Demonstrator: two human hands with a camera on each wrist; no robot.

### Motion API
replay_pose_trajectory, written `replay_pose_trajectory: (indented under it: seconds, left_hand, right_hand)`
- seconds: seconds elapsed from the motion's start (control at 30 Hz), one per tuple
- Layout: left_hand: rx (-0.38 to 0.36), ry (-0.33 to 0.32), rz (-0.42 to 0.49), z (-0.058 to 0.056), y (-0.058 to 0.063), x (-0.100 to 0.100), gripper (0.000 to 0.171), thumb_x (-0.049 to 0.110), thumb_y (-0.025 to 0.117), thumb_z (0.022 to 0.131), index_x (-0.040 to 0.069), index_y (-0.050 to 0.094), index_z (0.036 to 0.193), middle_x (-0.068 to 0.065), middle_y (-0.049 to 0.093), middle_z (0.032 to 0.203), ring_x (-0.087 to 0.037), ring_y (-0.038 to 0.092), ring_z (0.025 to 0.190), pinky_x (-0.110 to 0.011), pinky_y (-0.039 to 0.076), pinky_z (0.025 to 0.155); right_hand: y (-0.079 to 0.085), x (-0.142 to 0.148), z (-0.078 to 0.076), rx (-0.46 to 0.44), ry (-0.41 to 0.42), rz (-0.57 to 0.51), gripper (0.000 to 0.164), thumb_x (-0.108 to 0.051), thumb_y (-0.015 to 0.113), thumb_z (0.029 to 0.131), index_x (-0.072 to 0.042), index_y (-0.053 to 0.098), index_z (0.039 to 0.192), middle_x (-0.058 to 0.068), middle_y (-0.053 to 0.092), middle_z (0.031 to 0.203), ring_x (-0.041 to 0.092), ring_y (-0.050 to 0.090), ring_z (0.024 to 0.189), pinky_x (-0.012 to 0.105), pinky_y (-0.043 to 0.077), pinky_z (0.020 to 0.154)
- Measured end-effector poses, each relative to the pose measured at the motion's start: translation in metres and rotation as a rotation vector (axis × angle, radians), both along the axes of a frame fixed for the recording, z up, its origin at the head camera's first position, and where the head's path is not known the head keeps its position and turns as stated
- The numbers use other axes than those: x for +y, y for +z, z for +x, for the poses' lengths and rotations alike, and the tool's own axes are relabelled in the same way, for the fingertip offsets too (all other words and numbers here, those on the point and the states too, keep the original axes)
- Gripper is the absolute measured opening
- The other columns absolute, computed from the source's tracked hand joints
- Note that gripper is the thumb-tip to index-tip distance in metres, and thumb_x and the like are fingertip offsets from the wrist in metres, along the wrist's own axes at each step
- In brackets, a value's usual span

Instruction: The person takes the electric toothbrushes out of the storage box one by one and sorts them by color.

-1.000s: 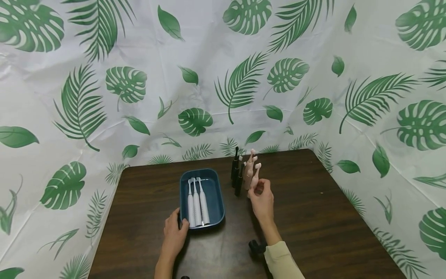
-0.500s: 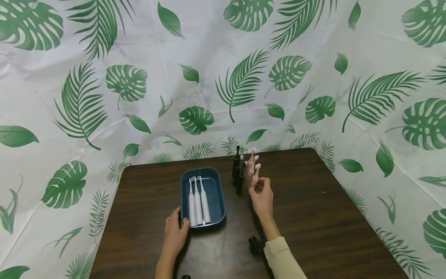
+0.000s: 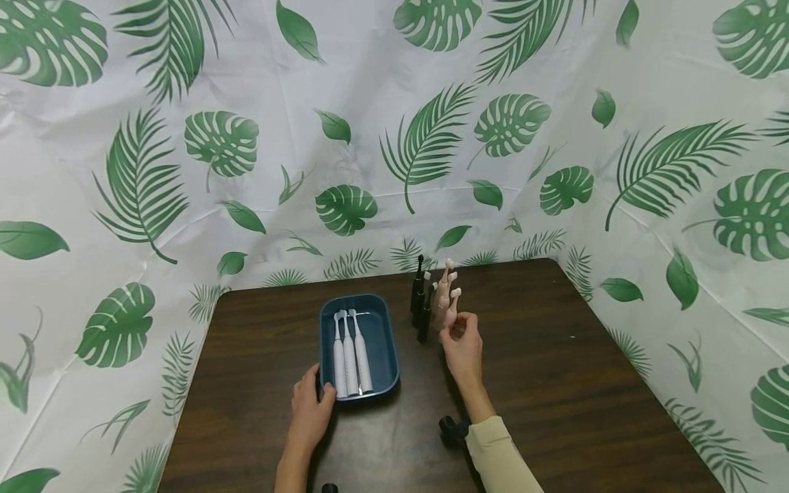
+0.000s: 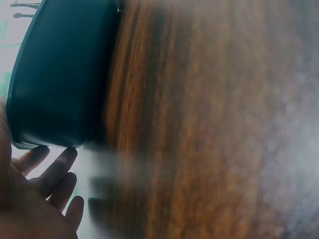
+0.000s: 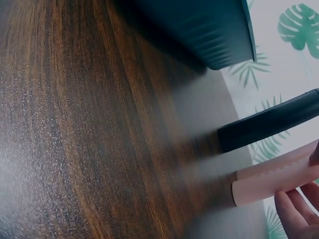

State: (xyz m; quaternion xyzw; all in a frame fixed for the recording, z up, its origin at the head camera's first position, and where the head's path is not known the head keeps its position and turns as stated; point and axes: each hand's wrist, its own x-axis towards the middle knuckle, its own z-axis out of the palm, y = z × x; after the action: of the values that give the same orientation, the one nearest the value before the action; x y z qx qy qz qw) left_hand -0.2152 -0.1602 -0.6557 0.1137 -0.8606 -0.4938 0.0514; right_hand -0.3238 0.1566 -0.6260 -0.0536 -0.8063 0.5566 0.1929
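Observation:
My left hand (image 3: 310, 411) holds the dark blue tray (image 3: 381, 346) at its near left corner, thumb at the rim. In the left wrist view, its fingers (image 4: 57, 172) lie against the outside wall. Inside the tray, three white electric toothbrushes (image 3: 349, 363) lie side by side, heads away from me. My right hand (image 3: 464, 352) pinches the nearest pink electric toothbrush (image 3: 453, 313), which stands upright; the right wrist view shows its handle (image 5: 269, 184) between thumb and fingers, its base right at the tabletop. Other pink toothbrushes (image 3: 442, 298) stand behind it, partly hidden.
Several black electric toothbrushes (image 3: 423, 322) stand upright left of the pink ones, between them and the tray. Everything is on a dark wooden table (image 3: 555, 397). Behind its far edge hangs a white leaf-patterned sheet (image 3: 370, 157), which also runs along both sides.

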Motion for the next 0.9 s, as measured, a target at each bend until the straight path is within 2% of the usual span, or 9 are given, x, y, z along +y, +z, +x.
replay_pose_trajectory:
  seconds: [0.3, 0.63, 0.9]
  left_hand:
    - [0.041, 0.015, -0.027, 0.003, 0.005, 0.003, 0.058, 0.020, 0.058, 0.099, -0.002, 0.051, 0.152, -0.030, 0.056, 0.152, -0.047, 0.044, 0.140, -0.070, 0.032, 0.112]
    - [-0.019, -0.016, -0.042, 0.003, 0.014, 0.003, 0.058, 0.021, 0.058, 0.103, 0.001, 0.048, 0.157, -0.026, 0.052, 0.158, -0.044, 0.041, 0.145, -0.068, 0.032, 0.116]
    - [0.004, -0.006, -0.036, 0.003, 0.012, 0.002, 0.059, 0.020, 0.057, 0.101, -0.002, 0.048, 0.155, -0.029, 0.053, 0.155, -0.046, 0.041, 0.144, -0.069, 0.031, 0.115]
  right_hand:
    - [-0.004, 0.002, 0.001, -0.026, -0.007, 0.012, 0.036, -0.005, 0.071, 0.095, -0.005, 0.055, 0.127, 0.017, 0.070, 0.123, 0.031, 0.073, 0.111, 0.038, 0.062, 0.090]
    - [-0.005, 0.004, 0.003, -0.050, -0.020, 0.040, 0.038, -0.006, 0.072, 0.094, -0.006, 0.056, 0.128, 0.017, 0.071, 0.123, 0.033, 0.074, 0.111, 0.019, 0.055, 0.079]
    - [-0.007, 0.006, 0.004, -0.079, -0.029, 0.073, 0.038, -0.009, 0.073, 0.094, -0.006, 0.058, 0.129, 0.016, 0.072, 0.123, 0.033, 0.075, 0.107, 0.034, 0.054, 0.083]
